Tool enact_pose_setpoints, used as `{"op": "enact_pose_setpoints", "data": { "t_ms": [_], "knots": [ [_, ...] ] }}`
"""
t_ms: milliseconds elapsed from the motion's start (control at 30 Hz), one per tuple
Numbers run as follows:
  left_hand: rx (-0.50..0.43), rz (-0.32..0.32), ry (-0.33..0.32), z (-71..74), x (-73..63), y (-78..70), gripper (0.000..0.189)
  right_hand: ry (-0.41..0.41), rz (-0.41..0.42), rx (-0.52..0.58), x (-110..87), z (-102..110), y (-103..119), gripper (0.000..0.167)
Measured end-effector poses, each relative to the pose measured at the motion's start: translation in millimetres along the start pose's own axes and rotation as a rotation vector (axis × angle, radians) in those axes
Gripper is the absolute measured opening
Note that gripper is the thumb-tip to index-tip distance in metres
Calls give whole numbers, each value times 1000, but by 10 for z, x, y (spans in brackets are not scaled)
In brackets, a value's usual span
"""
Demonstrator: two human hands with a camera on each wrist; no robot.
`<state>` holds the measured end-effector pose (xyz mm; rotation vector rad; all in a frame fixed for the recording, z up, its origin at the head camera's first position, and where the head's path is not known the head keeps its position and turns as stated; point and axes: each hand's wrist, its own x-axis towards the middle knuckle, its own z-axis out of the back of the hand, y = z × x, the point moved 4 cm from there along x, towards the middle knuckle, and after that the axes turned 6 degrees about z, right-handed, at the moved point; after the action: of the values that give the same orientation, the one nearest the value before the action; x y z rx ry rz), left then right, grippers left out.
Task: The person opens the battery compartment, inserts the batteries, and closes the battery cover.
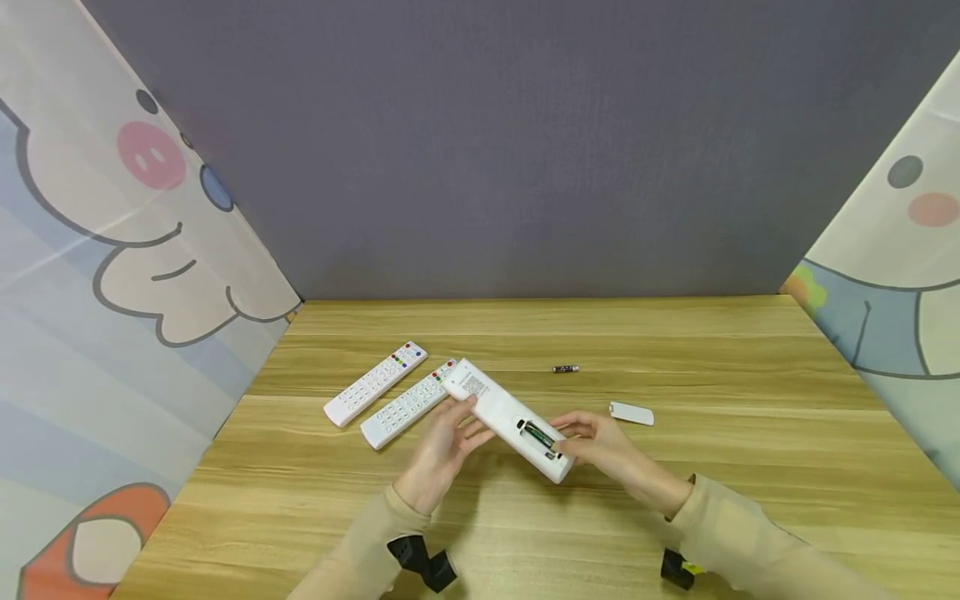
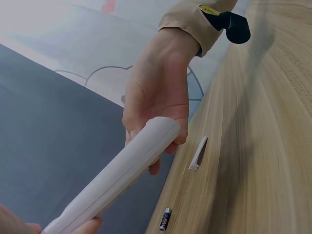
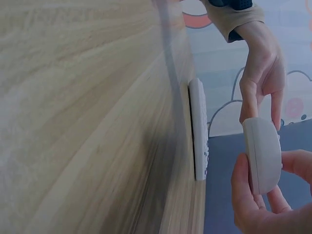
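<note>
A white remote control [image 1: 501, 410] is held above the table, back side up, its battery compartment [image 1: 539, 437] uncovered. Inside it shows a dark, greenish long shape that looks like a battery. My left hand [image 1: 441, 454] grips the remote's left edge near the middle. At the lower end, my right hand [image 1: 600, 446] holds the remote, thumb beside the compartment and fingers at the far edge. In the right wrist view, the right fingers [image 3: 241, 187] and thumb close about the remote's end [image 3: 263, 156]. Any buttons on its front are hidden in the head view.
Two more white remotes [image 1: 375, 385] [image 1: 408, 406] lie buttons up to the left. A small dark battery [image 1: 566, 368] lies behind the held remote. A white battery cover [image 1: 632, 413] rests right of it. A grey panel [image 1: 540, 167] rises at the table's back edge.
</note>
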<state>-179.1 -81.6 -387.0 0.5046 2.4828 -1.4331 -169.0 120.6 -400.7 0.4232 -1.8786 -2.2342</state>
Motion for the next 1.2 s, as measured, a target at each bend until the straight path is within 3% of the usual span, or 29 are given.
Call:
{"op": "enact_pose_setpoints", "data": {
  "t_ms": [467, 700, 967, 1200],
  "knots": [
    [2, -4, -23, 56, 5, -38, 31, 134, 61, -47, 89, 25, 24, 40],
    [0, -4, -41, 75, 8, -48, 25, 120, 70, -82, 200, 95, 52, 35],
    [3, 6, -44, 103, -5, -53, 25, 172, 130, -100, 382, 196, 63, 32],
    [4, 8, -57, 143, -12, -54, 23, 131, 176, -229, 524, 293, 72, 28]
  ]
}}
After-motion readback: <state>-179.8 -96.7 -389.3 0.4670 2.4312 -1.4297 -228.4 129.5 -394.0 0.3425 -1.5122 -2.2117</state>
